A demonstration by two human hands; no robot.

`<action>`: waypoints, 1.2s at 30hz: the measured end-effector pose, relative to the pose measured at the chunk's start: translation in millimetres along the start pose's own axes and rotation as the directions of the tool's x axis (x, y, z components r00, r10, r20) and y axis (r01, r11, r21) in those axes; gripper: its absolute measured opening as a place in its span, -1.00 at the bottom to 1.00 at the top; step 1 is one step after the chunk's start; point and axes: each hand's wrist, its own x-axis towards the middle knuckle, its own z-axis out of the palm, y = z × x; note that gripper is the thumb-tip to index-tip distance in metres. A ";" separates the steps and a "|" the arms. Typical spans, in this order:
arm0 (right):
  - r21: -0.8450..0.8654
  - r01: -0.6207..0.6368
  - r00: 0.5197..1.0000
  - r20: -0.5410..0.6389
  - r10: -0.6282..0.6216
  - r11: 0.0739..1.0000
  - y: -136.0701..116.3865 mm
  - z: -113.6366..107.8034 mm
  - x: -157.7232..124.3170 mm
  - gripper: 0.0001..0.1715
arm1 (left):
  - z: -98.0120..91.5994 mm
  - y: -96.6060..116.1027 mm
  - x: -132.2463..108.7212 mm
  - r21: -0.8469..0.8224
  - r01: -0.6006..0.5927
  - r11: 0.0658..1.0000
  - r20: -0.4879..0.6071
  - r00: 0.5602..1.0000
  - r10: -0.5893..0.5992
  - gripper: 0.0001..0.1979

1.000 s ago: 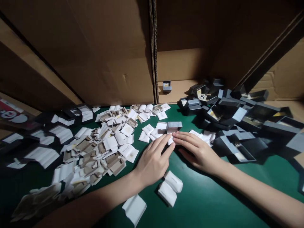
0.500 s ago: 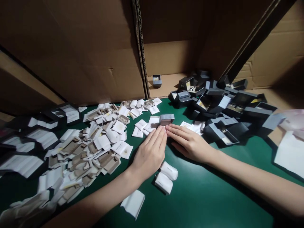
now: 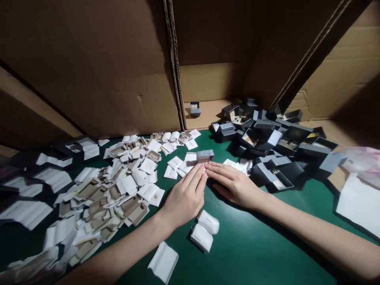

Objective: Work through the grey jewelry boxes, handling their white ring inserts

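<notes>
My left hand [image 3: 182, 196] and my right hand [image 3: 236, 180] meet at a small grey box [image 3: 205, 155] over the green table. Both sets of fingers are held together, with the fingertips against the near side of the box; their exact grip under it is hidden. Left of the box lie flat white packets [image 3: 175, 162], and more white pieces [image 3: 237, 165] lie beyond my right hand. Below my left hand, two rounded white packets [image 3: 204, 231] lie side by side. A folded white card [image 3: 163, 262] rests near my left forearm.
A heap of white and grey-brown card pieces [image 3: 118, 190] spreads to the left, beside dark boxes with white inserts [image 3: 53, 178]. Open black boxes [image 3: 276, 150] pile up at the right. One small dark box [image 3: 195, 109] stands at the back before cardboard walls [image 3: 118, 79].
The whole view has shifted slightly, so things appear a little lower and to the left. Both hands stay at the small grey box, with hardly any other change.
</notes>
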 end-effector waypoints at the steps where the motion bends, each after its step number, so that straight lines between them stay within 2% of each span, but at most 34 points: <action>1: 0.004 -0.001 1.000 0.002 0.001 1.000 0.6 -0.1 0.3 -0.49 | 0.0 0.0 0.0 -0.004 0.003 1.000 -0.002 1.000 -0.003 -0.55; 15: 0.059 0.020 1.000 0.020 -0.021 0.998 4.3 -1.4 -1.3 -0.37 | 3.0 1.4 -5.0 -0.140 0.080 0.987 -0.020 0.996 -0.083 -0.54; 27: 0.067 0.002 1.000 0.029 -0.004 0.998 -1.4 -0.1 -4.0 -0.39 | 2.1 -2.1 -4.5 -0.173 0.040 0.984 -0.008 0.999 -0.042 -0.54; 30: 0.050 0.007 1.000 -0.024 -0.006 0.999 0.4 -1.6 -3.9 -0.43 | 2.2 -1.8 -5.3 -0.181 0.056 0.982 -0.020 0.998 -0.060 -0.54; 33: 0.016 -0.025 0.995 -0.098 0.027 1.000 2.8 -2.8 -4.5 -0.56 | 1.1 -1.1 -5.3 -0.181 0.069 0.981 -0.020 0.997 -0.074 -0.54; 36: 0.014 -0.033 0.996 -0.086 0.034 0.999 3.6 -3.2 -4.8 -0.63 | -0.3 -0.6 -4.7 -0.183 0.062 0.981 -0.034 0.997 -0.069 -0.55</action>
